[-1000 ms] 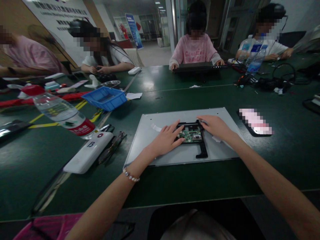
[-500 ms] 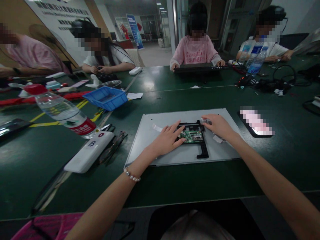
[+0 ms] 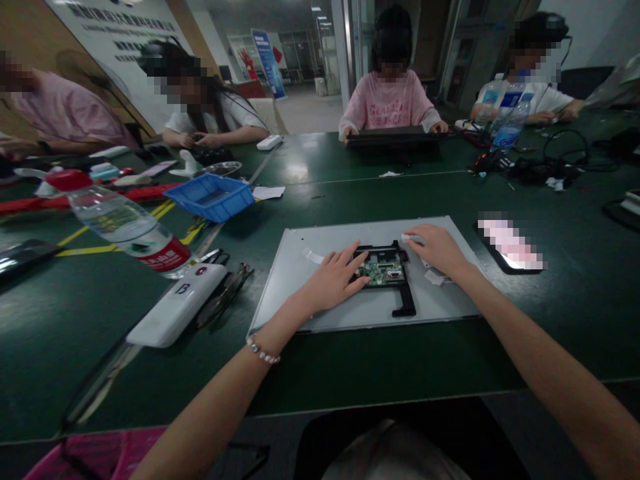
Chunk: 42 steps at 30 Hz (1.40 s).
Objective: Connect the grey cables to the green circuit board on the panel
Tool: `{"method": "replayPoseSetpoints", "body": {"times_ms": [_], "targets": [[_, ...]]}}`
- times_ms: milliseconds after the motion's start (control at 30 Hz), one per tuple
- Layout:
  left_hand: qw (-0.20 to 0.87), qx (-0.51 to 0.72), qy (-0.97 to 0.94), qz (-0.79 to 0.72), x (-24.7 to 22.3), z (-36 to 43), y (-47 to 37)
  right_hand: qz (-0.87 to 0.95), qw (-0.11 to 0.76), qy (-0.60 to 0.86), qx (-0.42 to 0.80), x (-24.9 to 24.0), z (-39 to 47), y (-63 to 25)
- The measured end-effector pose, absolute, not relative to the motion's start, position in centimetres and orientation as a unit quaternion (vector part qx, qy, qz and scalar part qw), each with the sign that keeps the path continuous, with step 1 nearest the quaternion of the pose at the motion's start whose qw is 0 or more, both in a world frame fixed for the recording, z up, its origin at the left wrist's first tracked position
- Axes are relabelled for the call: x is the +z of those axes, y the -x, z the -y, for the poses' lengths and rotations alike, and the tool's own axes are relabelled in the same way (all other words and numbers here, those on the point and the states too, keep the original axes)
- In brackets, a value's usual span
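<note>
A flat grey-white panel [image 3: 320,233] lies on the table before me. On it sits a black frame [image 3: 409,300] around a green circuit board [image 3: 384,271]. My left hand [image 3: 336,279] lies over the left side of the frame and board, fingers spread. At the frame's upper right corner, my right hand [image 3: 434,248] has its thumb and fingers pinched on a small white strip of tape [image 3: 410,238]. Another whitish strip [image 3: 313,256] lies on the panel left of the frame. White scraps [image 3: 434,277] are below my right hand.
Right of the panel lies a phone [image 3: 510,247]. To the left are glasses [image 3: 225,297], a white power bank [image 3: 177,307], a tilted water bottle [image 3: 125,223] and a blue bin [image 3: 213,198]. Several people sit across the green table [image 3: 330,193]; one holds a dark flat panel [image 3: 395,137].
Both hands keep nearly the same places. The white strip shows a little more at my right fingertips. The whole view has shifted slightly.
</note>
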<state>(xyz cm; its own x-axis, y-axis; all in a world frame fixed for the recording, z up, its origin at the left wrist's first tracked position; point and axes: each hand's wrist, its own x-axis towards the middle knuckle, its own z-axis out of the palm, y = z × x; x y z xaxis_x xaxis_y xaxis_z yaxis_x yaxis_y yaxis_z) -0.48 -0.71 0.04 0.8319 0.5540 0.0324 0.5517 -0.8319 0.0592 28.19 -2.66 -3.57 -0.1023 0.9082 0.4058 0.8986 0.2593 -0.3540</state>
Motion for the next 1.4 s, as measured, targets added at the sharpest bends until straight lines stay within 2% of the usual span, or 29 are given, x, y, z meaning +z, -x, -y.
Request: {"method": "replayPoseSetpoints", "body": {"times_ms": [233, 567, 1033, 1267, 1400], "targets": [[0.025, 0.025, -0.957, -0.288, 0.0, 0.8, 0.5, 0.769, 0.256, 0.585, 0.035, -4.1, 2.3, -28.8], [0.021, 0.021, -0.957, -0.289, -0.1, 0.7, 0.5, 0.752, 0.219, 0.622, -0.021, -3.7, 2.4, -28.5], [0.017, 0.026, -0.958, -0.287, -0.2, 0.6, 0.4, 0.746, 0.237, 0.622, -0.017, -3.5, 2.1, -27.3], [0.017, 0.035, -0.958, -0.283, -0.2, 0.6, 0.5, 0.741, 0.307, 0.597, -0.017, -2.6, 2.0, -26.2], [0.015, 0.034, -0.957, -0.286, -0.1, 0.7, 0.4, 0.777, 0.286, 0.56, -0.02, -2.1, 2.0, -24.5]]}}
